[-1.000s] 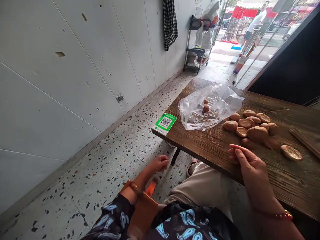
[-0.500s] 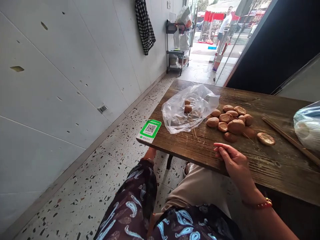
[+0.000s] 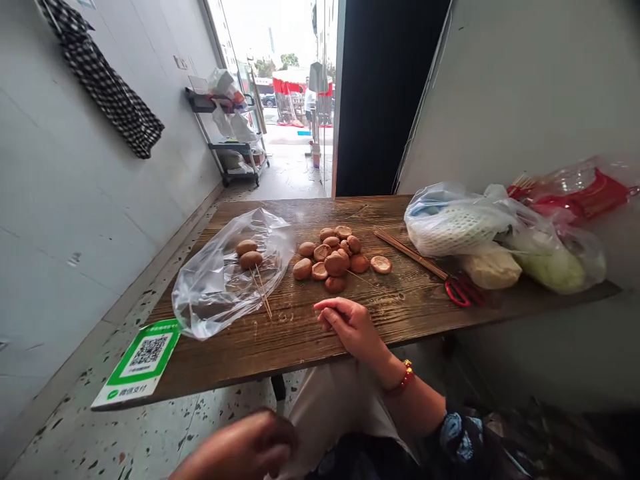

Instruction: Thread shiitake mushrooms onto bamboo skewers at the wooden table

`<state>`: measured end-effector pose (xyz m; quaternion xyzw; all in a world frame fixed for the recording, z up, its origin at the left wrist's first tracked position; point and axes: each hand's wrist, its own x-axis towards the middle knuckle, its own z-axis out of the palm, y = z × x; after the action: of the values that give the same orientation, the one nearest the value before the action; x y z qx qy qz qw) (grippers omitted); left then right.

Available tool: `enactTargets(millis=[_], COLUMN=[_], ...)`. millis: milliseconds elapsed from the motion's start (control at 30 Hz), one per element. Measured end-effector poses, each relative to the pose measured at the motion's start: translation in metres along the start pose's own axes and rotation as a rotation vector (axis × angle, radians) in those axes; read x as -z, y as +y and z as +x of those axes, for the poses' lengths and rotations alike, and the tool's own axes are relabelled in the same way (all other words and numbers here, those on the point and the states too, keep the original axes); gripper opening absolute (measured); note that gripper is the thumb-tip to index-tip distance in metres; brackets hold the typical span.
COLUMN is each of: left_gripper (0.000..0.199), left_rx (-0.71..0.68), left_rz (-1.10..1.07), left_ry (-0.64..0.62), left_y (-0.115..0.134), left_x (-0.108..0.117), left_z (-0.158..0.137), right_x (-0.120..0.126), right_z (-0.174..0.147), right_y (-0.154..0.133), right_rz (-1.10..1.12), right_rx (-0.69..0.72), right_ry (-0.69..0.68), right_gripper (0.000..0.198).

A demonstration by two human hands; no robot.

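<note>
My right hand (image 3: 350,327) rests at the table's near edge, thumb and fingers drawn together, with nothing visible between them. Low in view, my left hand (image 3: 250,443) is smeared by motion, so its fingers cannot be read. Just beyond the right hand lies a pile of brown mushroom caps (image 3: 336,264), some with pale undersides up. To the left, two mushroom caps (image 3: 251,260) lie on a clear plastic bag (image 3: 215,303), with thin skewers (image 3: 263,291) running from the nearer one towards me.
On the wooden table (image 3: 280,350) lie a skewer bundle (image 3: 410,252), red-handled scissors (image 3: 457,291) and filled plastic bags (image 3: 457,220) at right. A QR-code card (image 3: 145,360) sits at the left corner. Beyond stand a cart (image 3: 233,143) and a doorway.
The view has swung right, bringing the scissors and more bags into sight. My left hand has come into view at the bottom. My right hand keeps its closed pose at the table edge.
</note>
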<state>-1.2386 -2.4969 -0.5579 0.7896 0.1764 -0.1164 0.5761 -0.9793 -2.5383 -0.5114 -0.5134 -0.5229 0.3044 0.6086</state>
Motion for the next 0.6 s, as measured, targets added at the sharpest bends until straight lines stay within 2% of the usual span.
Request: enactTargets(millis=[33,100,167,233,333,400,500,600], left_gripper=[0.049,0.049,0.047,0.045,0.041,0.04,0.04,0.038], left_rx=[-0.01,-0.085,-0.167,-0.23,-0.344,-0.434,-0.531,-0.586], left_rz=[-0.032,-0.064,-0.155,-0.263,-0.34,-0.395,-0.545,-0.676], left_ry=[-0.059,-0.094,-0.05,0.017,0.279,0.481,0.698,0.8], left_y=[0.021,0.062,0.096,0.12,0.14,0.148,0.156,0.156], left_x=[0.007,0.027,0.048,0.066,0.086,0.097,0.109,0.117], left_z=[0.002,0.012,0.028,0.051,0.097,0.131,0.17,0.187], right_x=[0.012,0.042,0.08,0.121,0.174,0.198,0.216,0.22], right_z=[0.001,0.006,0.013,0.022,0.039,0.051,0.07,0.085], right_y=[-0.005,-0.009,-0.007,0.002,0.02,0.031,0.048,0.065], right_rz=[-0.028,-0.12,-0.279,-0.492,-0.615,-0.695,-0.815,-0.92], right_rx=[0.029,0.078,0.092,0.081,0.063,0.072,0.095,0.119], right_ry=[0.017,0.073,0.145,0.301,0.451,0.507,0.515,0.492], right_gripper=[0.026,0.026,0.028,0.032,0.037,0.036,0.032,0.028])
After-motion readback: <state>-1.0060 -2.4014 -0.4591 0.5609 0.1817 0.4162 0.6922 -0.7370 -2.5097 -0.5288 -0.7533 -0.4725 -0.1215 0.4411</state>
